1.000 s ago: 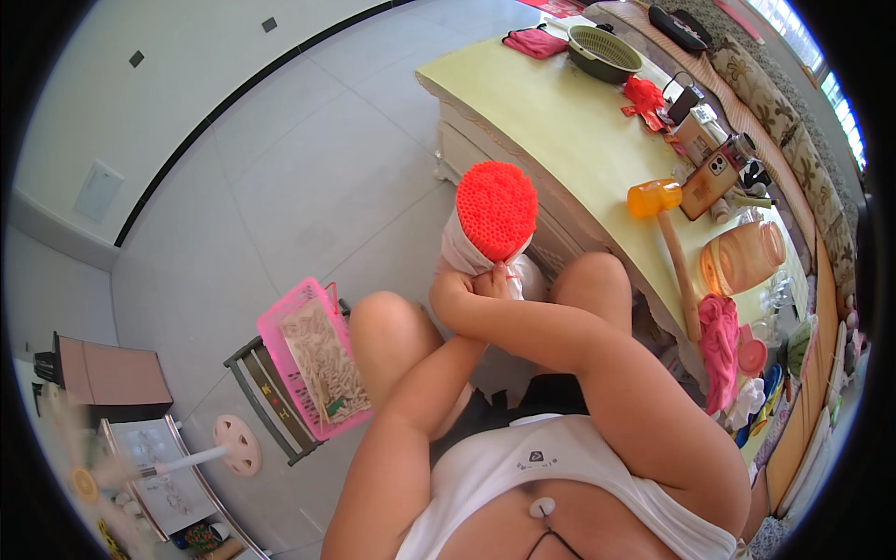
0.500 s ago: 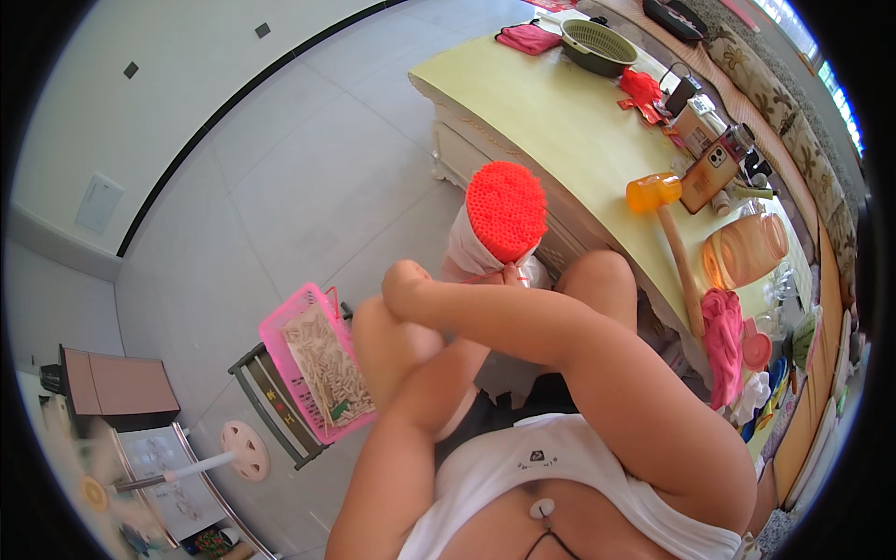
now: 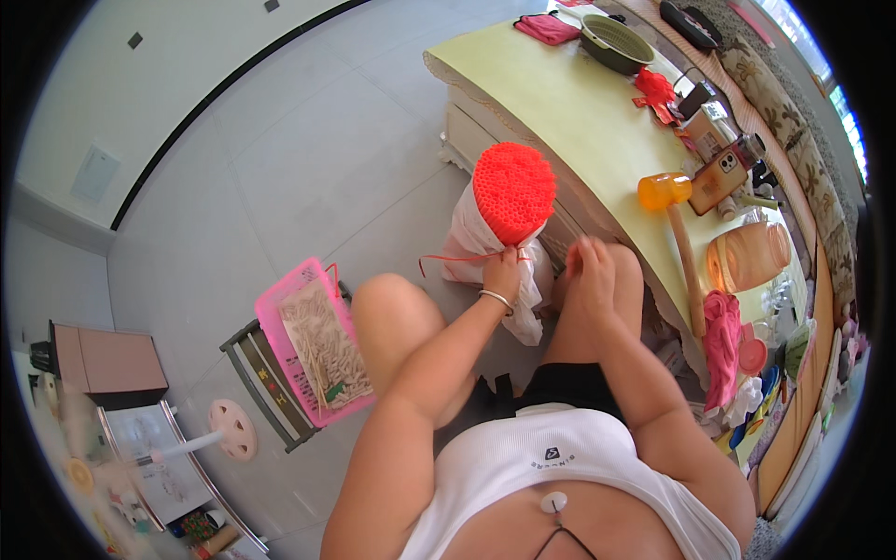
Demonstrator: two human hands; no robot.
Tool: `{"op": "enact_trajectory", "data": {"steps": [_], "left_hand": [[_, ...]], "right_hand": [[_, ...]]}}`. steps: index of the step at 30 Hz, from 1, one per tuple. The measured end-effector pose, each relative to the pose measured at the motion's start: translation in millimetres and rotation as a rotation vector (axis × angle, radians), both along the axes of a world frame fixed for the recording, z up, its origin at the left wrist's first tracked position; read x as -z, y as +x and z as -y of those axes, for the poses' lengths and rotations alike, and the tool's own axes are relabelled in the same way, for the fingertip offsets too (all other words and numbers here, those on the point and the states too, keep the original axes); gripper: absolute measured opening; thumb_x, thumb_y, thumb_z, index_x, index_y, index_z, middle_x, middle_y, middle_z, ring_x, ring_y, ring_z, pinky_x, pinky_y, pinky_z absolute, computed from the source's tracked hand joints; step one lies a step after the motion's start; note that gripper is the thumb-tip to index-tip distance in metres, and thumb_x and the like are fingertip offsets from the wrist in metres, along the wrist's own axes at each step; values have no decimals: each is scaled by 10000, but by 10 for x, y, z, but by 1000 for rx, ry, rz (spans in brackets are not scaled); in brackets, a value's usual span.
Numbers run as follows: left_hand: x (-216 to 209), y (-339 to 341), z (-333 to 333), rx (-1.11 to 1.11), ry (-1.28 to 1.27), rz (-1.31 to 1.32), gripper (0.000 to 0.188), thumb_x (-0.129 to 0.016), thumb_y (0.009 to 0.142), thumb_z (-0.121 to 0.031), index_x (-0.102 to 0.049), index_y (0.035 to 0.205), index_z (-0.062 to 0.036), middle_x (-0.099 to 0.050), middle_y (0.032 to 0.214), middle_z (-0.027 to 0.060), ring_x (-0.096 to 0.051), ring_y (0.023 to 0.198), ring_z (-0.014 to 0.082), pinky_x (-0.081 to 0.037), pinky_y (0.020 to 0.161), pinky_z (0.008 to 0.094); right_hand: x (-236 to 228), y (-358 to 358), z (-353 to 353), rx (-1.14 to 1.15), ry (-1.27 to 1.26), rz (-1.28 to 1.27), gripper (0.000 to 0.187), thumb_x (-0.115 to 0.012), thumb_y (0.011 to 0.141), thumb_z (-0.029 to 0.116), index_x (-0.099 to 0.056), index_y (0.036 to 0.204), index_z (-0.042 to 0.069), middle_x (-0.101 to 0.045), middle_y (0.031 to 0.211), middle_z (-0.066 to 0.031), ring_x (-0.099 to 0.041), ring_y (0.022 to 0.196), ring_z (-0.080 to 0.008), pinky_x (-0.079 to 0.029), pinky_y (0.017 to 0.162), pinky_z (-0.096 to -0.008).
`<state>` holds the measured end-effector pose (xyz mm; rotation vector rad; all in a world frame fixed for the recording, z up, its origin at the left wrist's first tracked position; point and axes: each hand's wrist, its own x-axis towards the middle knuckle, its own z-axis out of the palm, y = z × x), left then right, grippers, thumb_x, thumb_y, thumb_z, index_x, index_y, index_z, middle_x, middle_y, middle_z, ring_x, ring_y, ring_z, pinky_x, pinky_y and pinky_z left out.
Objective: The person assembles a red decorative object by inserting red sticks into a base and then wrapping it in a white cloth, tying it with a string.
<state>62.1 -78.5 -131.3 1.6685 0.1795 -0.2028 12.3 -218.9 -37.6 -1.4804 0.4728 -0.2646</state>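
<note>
A thick bundle of thin red tubes like drinking straws (image 3: 514,194) stands upright, its lower part wrapped in a white plastic bag (image 3: 469,233). A red ribbon (image 3: 455,257) runs around the wrapped bundle, with a loose end sticking out to the left. My left hand (image 3: 505,273), a bracelet at its wrist, is closed on the ribbon at the bundle's near side. To the right, apart from the bundle, my right hand (image 3: 592,268) hovers by my right knee, its fingers loosely bent and slightly blurred, with nothing visible in them.
At left, a pink basket (image 3: 264,313) of short pale sticks rests on a folding stool (image 3: 245,359). The yellow-green table (image 3: 551,103) on the right carries an orange-headed mallet (image 3: 665,191), a jar (image 3: 747,257), a phone (image 3: 721,180), a pink cloth (image 3: 721,341) and a green colander (image 3: 616,45).
My right hand has swung from the far left, across my left arm, back to my right knee. The ribbon's end now hangs loose at left. My left hand stays at the bundle.
</note>
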Motion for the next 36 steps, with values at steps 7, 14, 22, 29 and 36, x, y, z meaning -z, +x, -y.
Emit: {"op": "enact_trajectory", "data": {"steps": [7,14,22,29,36], "left_hand": [[596,215,-103,9,-98,-124,505,-444,951,-363,-664,941,92,-649,971,333,-614,972,477,-459,854,487],[504,228,-237,1,-53,-118,493,-468,931,-373,-671,998,72,-655,1006,325,-623,988,462,-477,845,473],[618,204,-175,31,205,12,398,-437,948,-292,-639,943,51,-667,958,280,-631,904,419,-482,779,483],[616,139,-288,7,14,-133,352,-440,954,-261,-638,923,29,-665,908,241,-632,837,376,-499,735,461],[471,58,-523,-97,-373,-364,299,-463,962,-236,-642,933,3,-672,865,181,-643,755,313,-528,685,425]], "right_hand": [[1738,-300,-581,413,978,-519,196,-480,902,79,-666,958,52,-668,850,-128,-627,738,-264,-511,688,-385],[1174,252,-1187,180,821,-520,394,-367,891,343,-675,998,121,-592,733,-112,-523,605,-255,-444,583,-388],[761,552,-1663,97,713,-649,651,-238,878,644,-685,1044,201,-504,600,-92,-406,454,-245,-368,463,-392],[1028,598,-1606,84,755,-604,600,-297,904,611,-660,1107,178,-528,695,-100,-445,568,-253,-393,543,-390],[1428,598,-1429,43,768,-465,504,-381,939,514,-642,1132,128,-584,839,-118,-523,736,-273,-442,660,-397]]}}
